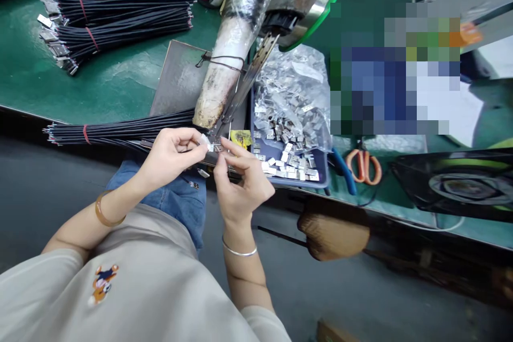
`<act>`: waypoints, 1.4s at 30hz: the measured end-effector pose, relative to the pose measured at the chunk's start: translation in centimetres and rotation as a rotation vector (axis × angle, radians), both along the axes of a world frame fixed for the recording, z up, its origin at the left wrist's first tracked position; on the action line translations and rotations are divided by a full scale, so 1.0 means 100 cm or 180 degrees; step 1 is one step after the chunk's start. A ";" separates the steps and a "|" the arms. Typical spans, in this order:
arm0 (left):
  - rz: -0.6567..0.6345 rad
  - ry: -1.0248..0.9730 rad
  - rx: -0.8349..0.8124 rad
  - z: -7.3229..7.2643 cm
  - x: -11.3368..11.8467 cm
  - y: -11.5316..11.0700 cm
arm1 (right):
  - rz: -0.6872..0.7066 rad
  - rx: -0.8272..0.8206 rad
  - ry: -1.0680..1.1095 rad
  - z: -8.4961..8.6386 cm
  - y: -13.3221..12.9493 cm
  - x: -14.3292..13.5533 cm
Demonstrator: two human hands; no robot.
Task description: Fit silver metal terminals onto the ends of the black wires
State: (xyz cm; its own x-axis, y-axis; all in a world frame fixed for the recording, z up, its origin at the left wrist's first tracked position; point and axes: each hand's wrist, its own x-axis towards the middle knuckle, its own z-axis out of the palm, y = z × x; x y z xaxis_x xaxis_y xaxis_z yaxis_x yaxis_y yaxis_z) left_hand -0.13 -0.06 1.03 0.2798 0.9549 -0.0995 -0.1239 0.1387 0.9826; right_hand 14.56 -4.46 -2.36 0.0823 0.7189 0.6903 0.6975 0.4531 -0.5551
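My left hand (176,150) is closed in a pinch at the table's front edge, with a scrap of white (206,142) at its fingertips. Facing it, my right hand (242,179) has thumb and fingers drawn together. A small shiny metal piece (217,146) lies between the two sets of fingertips; which hand grips it is hard to tell. Just behind my left hand lies a bundle of black cables (132,127) tied with a red band. A blue tray (325,173) of small metal connector shells (294,163) stands right of my right hand.
A fume pipe (222,77) slants down above my hands. More tied cable bundles (132,5) lie at the back left. Orange-handled scissors (364,165) and a blue-handled tool (343,171) lie right of the tray, before a black fan-like device (460,184).
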 end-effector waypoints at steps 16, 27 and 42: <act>0.0313 0.0114 -0.0064 0.000 0.004 -0.001 | 0.0062 -0.0295 0.0237 0.014 0.005 -0.005; 0.0144 0.0622 0.0155 -0.001 0.004 -0.006 | 0.0197 -0.0522 0.0312 0.013 -0.002 0.002; 0.1117 0.3317 0.2081 -0.001 -0.069 -0.014 | -0.0013 -0.0488 0.0116 0.006 -0.011 0.018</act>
State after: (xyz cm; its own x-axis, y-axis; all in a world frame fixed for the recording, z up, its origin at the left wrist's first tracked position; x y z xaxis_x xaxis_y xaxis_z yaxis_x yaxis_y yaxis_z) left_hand -7.02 -1.43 0.97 0.0773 0.9154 0.3951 0.8108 -0.2883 0.5094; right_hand 16.39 -5.57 -1.79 0.1085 0.8153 0.5688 0.6774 0.3582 -0.6425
